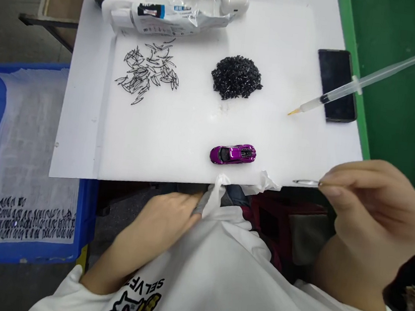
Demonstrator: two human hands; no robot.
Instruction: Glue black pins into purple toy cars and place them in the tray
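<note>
Right hand (369, 214) off the surface's (196, 124) near edge, fingers (334, 182) pinched on thin metal tweezers (305, 182), tip pointing left along the edge. Left hand (163, 218) below the edge, fingers closed on a white plastic bag (215, 196) at the lap. Purple toy car (233, 154) lies on the surface near the front edge, between both hands, touching neither. Open white room around the car. Black pellet pile (236, 77) and thin black strips (147, 71) sit farther back; syringe (354, 85) and phone (336, 85) at the right edge.

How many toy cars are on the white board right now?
1. The purple toy car lies near the front edge of the white board, apart from both hands. None other shows.
</note>
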